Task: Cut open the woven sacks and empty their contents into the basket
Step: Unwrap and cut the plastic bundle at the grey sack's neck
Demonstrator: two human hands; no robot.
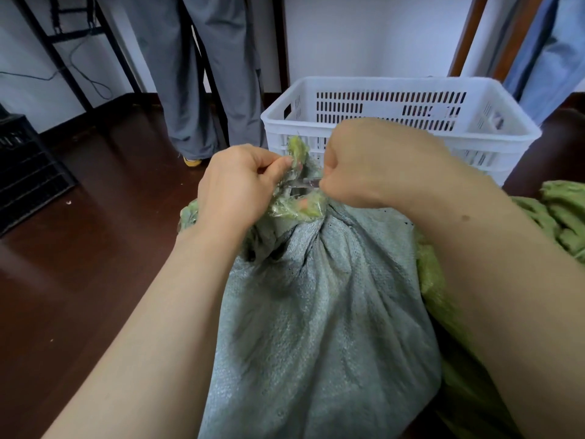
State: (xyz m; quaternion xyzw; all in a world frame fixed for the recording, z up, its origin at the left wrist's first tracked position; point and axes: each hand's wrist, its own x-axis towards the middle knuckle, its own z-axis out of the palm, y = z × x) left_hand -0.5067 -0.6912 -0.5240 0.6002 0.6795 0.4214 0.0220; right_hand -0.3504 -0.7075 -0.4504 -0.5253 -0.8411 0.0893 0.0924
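Observation:
A grey-green woven sack point(316, 312) stands upright in front of me, its neck point(297, 207) bunched and wrapped in clear tape. My left hand point(237, 185) pinches the sack's yellow-green top flap above the neck. My right hand point(373, 160) is curled round a small cutting tool; only its metal blade point(304, 182) shows, lying against the taped neck. The white slotted plastic basket point(395, 87) stands just behind the sack.
More green woven sacks point(557, 217) lie to the right. A person in grey trousers point(202, 90) stands behind, left of the basket. A black crate point(28, 172) sits at the left edge on the dark wooden floor. A black metal frame leans at the back left.

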